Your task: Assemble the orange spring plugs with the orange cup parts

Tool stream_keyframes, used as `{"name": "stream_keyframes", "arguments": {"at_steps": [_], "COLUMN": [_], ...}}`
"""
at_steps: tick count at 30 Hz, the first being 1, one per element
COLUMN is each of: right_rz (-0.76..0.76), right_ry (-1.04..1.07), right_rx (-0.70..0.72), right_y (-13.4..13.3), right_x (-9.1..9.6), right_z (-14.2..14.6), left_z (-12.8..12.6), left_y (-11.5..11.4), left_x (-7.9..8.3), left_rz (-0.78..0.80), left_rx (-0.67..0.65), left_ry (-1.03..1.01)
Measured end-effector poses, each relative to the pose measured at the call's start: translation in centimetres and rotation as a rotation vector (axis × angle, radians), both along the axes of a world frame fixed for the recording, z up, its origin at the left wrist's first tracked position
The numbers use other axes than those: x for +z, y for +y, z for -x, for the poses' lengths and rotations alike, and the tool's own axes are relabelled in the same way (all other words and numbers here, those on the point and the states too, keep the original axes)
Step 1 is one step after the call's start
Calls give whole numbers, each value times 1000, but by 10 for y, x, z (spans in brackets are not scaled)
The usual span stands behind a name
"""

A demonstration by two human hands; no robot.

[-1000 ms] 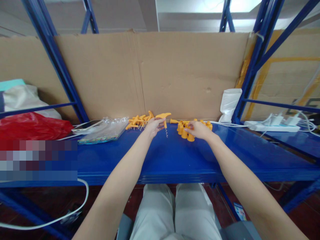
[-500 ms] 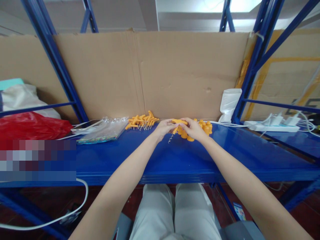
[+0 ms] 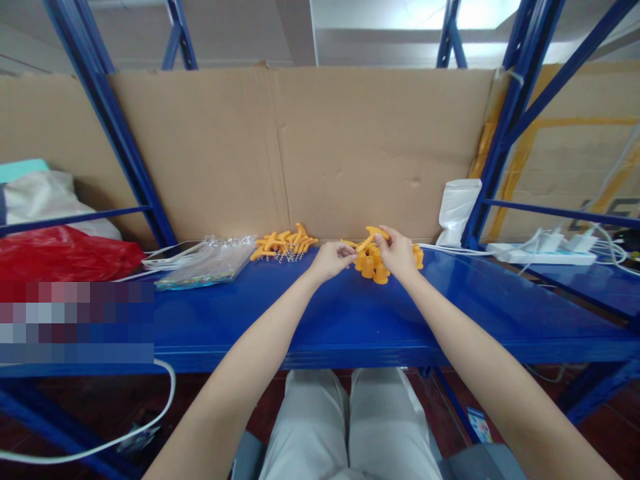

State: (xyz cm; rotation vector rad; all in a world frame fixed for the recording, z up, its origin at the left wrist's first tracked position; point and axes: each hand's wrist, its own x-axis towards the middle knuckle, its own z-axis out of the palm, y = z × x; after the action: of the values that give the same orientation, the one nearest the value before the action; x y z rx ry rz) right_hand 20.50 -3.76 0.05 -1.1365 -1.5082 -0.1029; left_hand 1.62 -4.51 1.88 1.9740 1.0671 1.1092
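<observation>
My right hand (image 3: 397, 252) grips the curved orange handle of a corkscrew (image 3: 371, 233), tilted with its stem pointing down to the left. Its metal spiral does not show. By the lower end of that stem is my left hand (image 3: 331, 261), its fingers curled together. What they pinch, if anything, is hidden. A small orange piece (image 3: 346, 242) shows just above those fingers. Below and behind my right hand stand several orange cup-shaped pieces (image 3: 381, 273) in a cluster. To the left of my left hand lies a pile of orange-handled corkscrews (image 3: 283, 241), metal spirals toward me.
The blue shelf top (image 3: 320, 320) carries clear plastic bags (image 3: 207, 263) at left. A red bag (image 3: 70, 257) lies farther left. A white pouch (image 3: 457, 210) leans near the right post, beside a white power strip (image 3: 540, 253) with cables. Cardboard (image 3: 350, 147) stands behind.
My hands have moved apart. The corkscrew, held between both hands before with its spiral showing, has gone up and right in my right hand.
</observation>
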Motion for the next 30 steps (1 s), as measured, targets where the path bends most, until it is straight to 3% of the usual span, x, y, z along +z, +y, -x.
{"name": "stream_keyframes", "arguments": {"at_steps": [5, 11, 20, 23, 30], "right_rz": [39, 21, 48, 62, 96], "right_ry": [2, -7, -78, -111, -157], "right_rx": [-8, 56, 97, 116, 118], "right_y": [-3, -5, -3, -3, -8], "right_x": [1, 2, -1, -3, -2], "right_z": [5, 5, 5, 7, 11], "left_z": [-1, 4, 46, 60, 85], "left_y": [3, 4, 29, 42, 72], "left_x": [-6, -5, 12, 20, 23], "left_rz": [-320, -414, -315, -266, -172], "left_rx": [94, 244, 693, 821, 932], "left_ry": [282, 391, 432, 534, 793]}}
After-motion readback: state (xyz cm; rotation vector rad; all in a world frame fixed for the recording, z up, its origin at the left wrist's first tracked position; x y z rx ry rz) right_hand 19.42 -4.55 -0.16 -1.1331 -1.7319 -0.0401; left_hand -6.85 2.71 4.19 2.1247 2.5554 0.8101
